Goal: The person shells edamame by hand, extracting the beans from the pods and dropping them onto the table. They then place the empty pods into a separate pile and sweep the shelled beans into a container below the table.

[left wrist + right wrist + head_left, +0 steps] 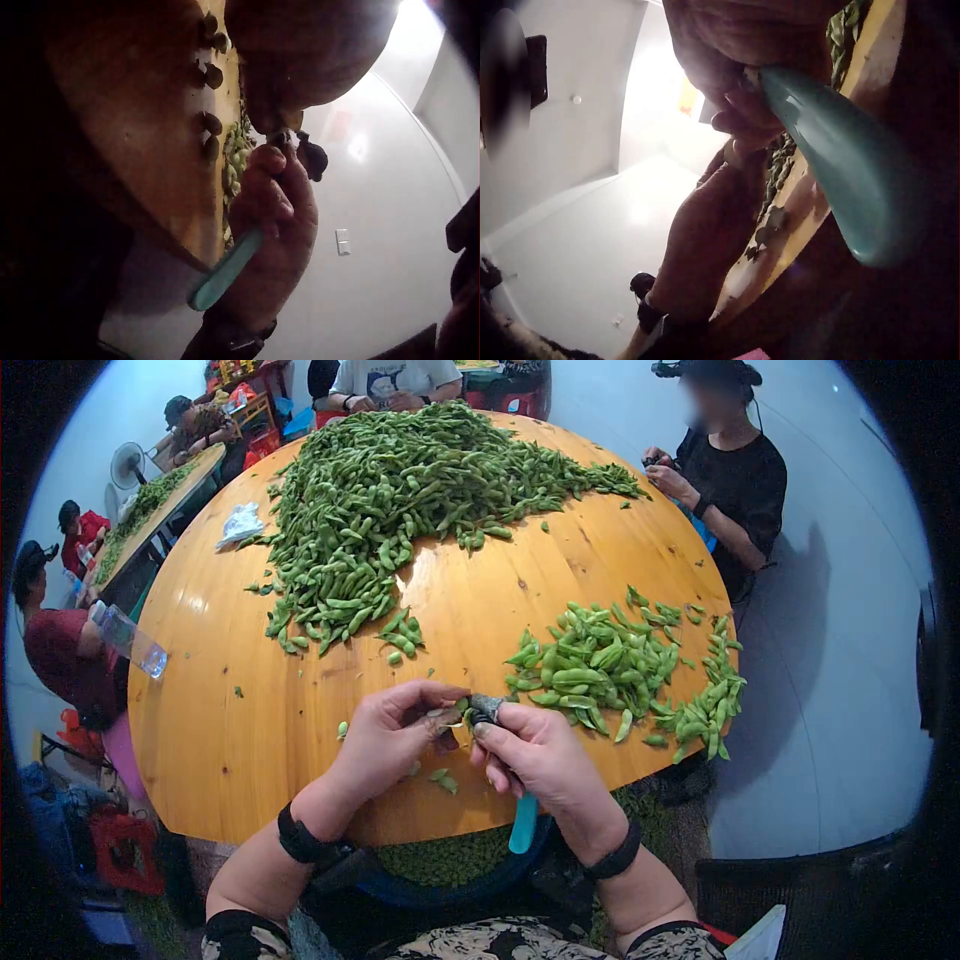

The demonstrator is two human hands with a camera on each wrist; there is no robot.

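Note:
At the near edge of the round table (300, 790), my left hand (395, 735) pinches a green soybean pod (462, 704) at its fingertips. My right hand (540, 750) is close against it and grips a tool with a teal handle (523, 823); the handle sticks out below the palm, and the fingers hide the tool's working end. A grey wrapping (486, 705) covers the right fingertip area by the pod. In the left wrist view the teal handle (229, 270) points down out of the right hand (270, 202). The right wrist view shows the handle (840, 165) large.
A big heap of pods (400, 490) covers the table's far side; a smaller pile (600, 660) lies to the right. Below the edge, a blue tub (385, 885) holds green beans. A clear bottle (130, 635) stands left. A person in black (735, 480) sits at the right.

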